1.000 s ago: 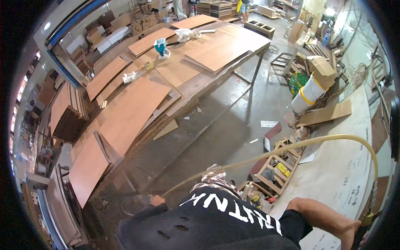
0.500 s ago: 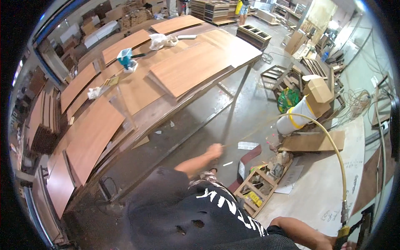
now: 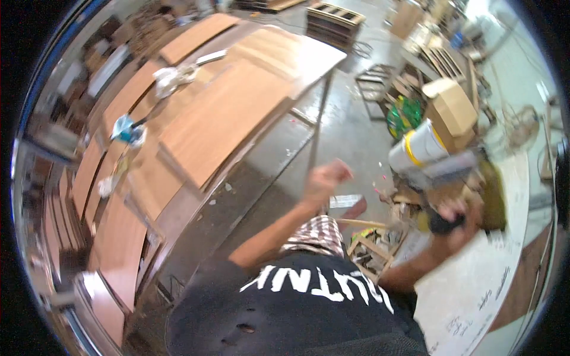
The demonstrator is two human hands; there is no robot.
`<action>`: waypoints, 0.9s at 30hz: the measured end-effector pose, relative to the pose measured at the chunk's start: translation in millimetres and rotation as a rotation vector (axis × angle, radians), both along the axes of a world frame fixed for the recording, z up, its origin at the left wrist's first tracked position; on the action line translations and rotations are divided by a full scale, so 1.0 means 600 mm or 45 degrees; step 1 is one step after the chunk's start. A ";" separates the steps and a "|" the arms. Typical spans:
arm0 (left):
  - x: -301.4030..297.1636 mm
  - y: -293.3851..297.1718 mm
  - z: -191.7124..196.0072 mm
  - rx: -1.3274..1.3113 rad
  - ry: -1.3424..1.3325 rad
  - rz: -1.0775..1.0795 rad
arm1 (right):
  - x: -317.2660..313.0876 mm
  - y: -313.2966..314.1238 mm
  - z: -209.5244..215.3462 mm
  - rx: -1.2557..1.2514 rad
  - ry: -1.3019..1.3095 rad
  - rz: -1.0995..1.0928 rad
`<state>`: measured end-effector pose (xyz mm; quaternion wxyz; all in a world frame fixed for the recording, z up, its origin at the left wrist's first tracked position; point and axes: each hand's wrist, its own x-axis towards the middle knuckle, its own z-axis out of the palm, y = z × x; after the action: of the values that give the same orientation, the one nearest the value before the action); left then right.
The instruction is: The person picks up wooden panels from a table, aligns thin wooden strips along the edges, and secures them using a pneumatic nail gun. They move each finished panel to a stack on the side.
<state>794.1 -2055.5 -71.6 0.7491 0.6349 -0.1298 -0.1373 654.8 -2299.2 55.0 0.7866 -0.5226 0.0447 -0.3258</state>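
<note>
My left hand (image 3: 325,180) is raised in front of my body, between the table's near edge and the floor litter. Motion smears its fingers, and I cannot make out anything in them. On the right, my right hand (image 3: 456,215) is closed around a dark air tool (image 3: 442,224), also blurred. A smeared olive-yellow band beside it looks like the yellow air hose (image 3: 494,193). Farther down, a tan strip (image 3: 361,223) crosses in front of my legs; whether it belongs to the hose is unclear.
Wood-faced panels (image 3: 228,118) lie across the long table (image 3: 329,58) at left, with a teal tool (image 3: 126,129) and crumpled plastic (image 3: 172,80). At right are a white bucket (image 3: 418,147), a cardboard box (image 3: 451,107), a green bag (image 3: 405,117), wooden scraps and a pale board (image 3: 475,285).
My right hand has swung up and inward from the lower right with the tool. My left hand has risen and moved slightly right. The hose's arc is now a blur; the view has shifted.
</note>
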 end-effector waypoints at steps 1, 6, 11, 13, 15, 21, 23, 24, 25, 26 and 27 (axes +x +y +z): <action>0.025 0.027 0.023 -0.035 -0.143 0.090 | 0.092 0.039 0.007 0.818 -0.119 0.401; 0.151 -0.018 0.134 0.502 -0.822 0.076 | 0.352 0.054 -0.061 0.825 0.135 0.709; 0.237 -0.058 0.142 1.123 -0.863 0.319 | 0.476 0.051 -0.092 0.901 0.127 0.987; 0.266 -0.062 0.146 1.225 -0.880 0.290 | 0.521 0.040 -0.100 0.898 0.133 1.005; 0.269 -0.065 0.152 1.344 -0.939 0.346 | 0.556 0.030 -0.122 1.068 0.063 1.133; 0.257 -0.045 0.193 1.488 -1.087 0.324 | 0.654 -0.015 -0.163 1.471 -0.090 1.114; 0.261 -0.055 0.207 1.496 -1.092 0.359 | 0.672 -0.002 -0.170 1.508 -0.204 1.252; 0.265 -0.060 0.208 1.453 -0.976 0.391 | 0.682 -0.001 -0.170 1.512 -0.208 1.229; 0.264 -0.055 0.217 1.433 -0.856 0.449 | 0.690 0.005 -0.168 1.516 -0.197 1.253; 0.269 -0.042 0.207 1.322 -0.770 0.481 | 0.698 0.010 -0.169 1.547 -0.192 1.268; 0.285 -0.029 0.186 0.970 -0.668 0.521 | 0.705 0.014 -0.169 1.577 -0.186 1.284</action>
<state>964.9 -2072.7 39.8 0.4178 0.8888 -0.1275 0.1388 1077.7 -2290.7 -46.4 0.9872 0.0741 -0.0757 0.1195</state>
